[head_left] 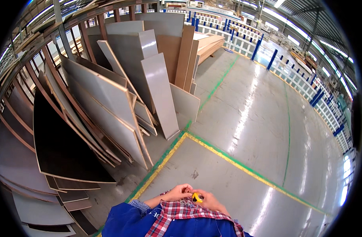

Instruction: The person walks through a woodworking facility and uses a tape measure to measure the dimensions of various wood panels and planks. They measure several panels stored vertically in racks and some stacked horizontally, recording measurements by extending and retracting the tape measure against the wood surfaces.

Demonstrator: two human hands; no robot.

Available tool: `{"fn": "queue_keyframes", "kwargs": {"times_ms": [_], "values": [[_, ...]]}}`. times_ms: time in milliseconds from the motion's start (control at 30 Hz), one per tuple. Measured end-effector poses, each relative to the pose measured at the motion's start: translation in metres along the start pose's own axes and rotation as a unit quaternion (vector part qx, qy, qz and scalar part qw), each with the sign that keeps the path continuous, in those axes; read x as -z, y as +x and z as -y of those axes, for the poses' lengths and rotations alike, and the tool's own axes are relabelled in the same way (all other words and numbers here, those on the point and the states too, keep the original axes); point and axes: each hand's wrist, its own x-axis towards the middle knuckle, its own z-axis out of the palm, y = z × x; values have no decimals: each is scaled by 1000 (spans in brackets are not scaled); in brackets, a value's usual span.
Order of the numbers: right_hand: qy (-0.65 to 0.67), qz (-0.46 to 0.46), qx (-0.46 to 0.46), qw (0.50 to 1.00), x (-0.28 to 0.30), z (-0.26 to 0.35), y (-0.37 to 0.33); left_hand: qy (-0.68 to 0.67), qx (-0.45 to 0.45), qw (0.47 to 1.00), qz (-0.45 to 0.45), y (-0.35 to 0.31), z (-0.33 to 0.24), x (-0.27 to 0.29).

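Leftmost: slatted rack with brown bars [88, 43], sheet panels standing on edge in and against it. Black panel [66, 146] is nearest the person on this side, tilted, its pale lower edge showing just above the floor; grey sheets lie below its bottom edge. Next rightward, large pale grey panel [100, 94], leaning, with further sheets behind it. Then a narrow light grey board [161, 93], tilted, its bottom end near the corner of the floor marking. Brown boards [185, 59] stand behind it, to its right.

Center, near side: left hand [179, 192], over the floor and in front of the red plaid cloth [181, 210] worn with a blue garment [123, 221]. Left fingers bent, tips close to the tape measure; cannot tell whether they grip anything.

Yellow tape measure [196, 198], black patch on its case, held off the floor between the two hands, on the near side of the marking's corner. Right hand [210, 201] adjoins it on the right; fingers clamped around the case.

Continuing right: green-and-yellow line [236, 168] runs from that corner across the grey floor [252, 130]. White fence [301, 78] with blue posts [272, 59] follows the floor's far right edge.
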Motion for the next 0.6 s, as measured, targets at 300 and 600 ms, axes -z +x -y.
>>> {"fn": "queue_keyframes", "kwargs": {"times_ms": [300,600], "values": [[-2,24,-23,999,141,0,156,223,-86,963,-124,139,-99,117],[-91,98,128,983,334,0,397,71,-108,908,-398,258,-194,249]]}}
